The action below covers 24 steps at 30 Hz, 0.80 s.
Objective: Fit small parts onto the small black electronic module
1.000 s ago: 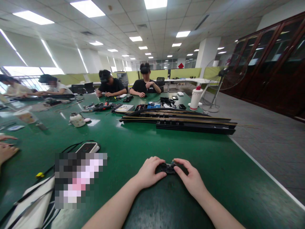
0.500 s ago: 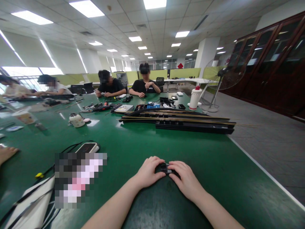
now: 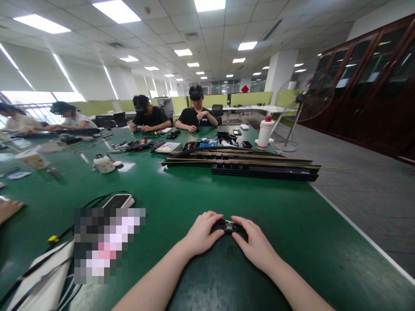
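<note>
Between my two hands, just above or on the green tabletop (image 3: 168, 194), is a small black plastic device (image 3: 229, 226) with a pale strip along its top edge. What kind of device it is, I cannot make out. My left hand (image 3: 205, 233) grips its left end between thumb and fingers. At the other end, my right hand (image 3: 255, 238) has its thumb on the near side and its fingers on the far side. Both hands cover the ends of the device.
Long black rails (image 3: 266, 172) with thin brass-coloured rods lie beyond my hands. To the left are a phone-like device (image 3: 119, 201), cables and a blurred-out patch. A white bottle (image 3: 265, 134) and a small round jar (image 3: 104, 163) stand farther off. Several people sit around the table.
My right fingers have drawn back and opened wider around the device. More of its middle now shows, including the pale strip. My left hand has barely moved.
</note>
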### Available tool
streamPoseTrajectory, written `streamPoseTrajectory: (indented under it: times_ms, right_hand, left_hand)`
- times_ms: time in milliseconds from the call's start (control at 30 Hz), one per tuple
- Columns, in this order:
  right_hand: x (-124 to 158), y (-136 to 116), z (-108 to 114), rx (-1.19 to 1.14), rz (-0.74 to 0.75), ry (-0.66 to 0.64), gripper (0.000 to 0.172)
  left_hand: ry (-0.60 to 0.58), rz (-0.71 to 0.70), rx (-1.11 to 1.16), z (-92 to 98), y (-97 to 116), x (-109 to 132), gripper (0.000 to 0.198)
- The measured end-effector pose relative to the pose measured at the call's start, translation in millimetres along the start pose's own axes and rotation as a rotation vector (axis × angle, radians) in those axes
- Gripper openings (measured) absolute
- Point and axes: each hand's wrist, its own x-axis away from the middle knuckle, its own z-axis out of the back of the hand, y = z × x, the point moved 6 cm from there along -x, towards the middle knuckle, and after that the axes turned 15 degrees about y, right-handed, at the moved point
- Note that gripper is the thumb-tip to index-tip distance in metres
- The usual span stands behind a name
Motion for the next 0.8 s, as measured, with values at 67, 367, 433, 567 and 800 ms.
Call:
streamPoseTrajectory:
  times_ms: [67,367,433,567,800]
  right_hand:
    - [-0.2,-0.5,0.1,0.006,-0.003,-0.003,0.035]
    - [-0.4,-0.6,0.3,0.003,-0.008,0.002,0.033]
    - [-0.6,-0.3,0.9,-0.012,-0.014,0.015,0.032]
    - [-0.4,1.0,0.3,0.000,-0.012,0.008,0.033]
    - [0.5,2.3,-0.7,0.021,0.000,0.003,0.033]
  left_hand:
    - [0.005,0.004,0.001,0.1,-0.2,-0.1,0.040]
    - [0.020,0.009,0.017,0.8,-0.2,-0.1,0.043]
    - [0.017,0.012,0.015,0.1,-0.8,-0.2,0.043]
    - [0.007,0.013,0.009,-0.9,-1.4,-0.4,0.042]
    - [0.003,0.005,-0.004,0.1,0.6,-0.6,0.039]
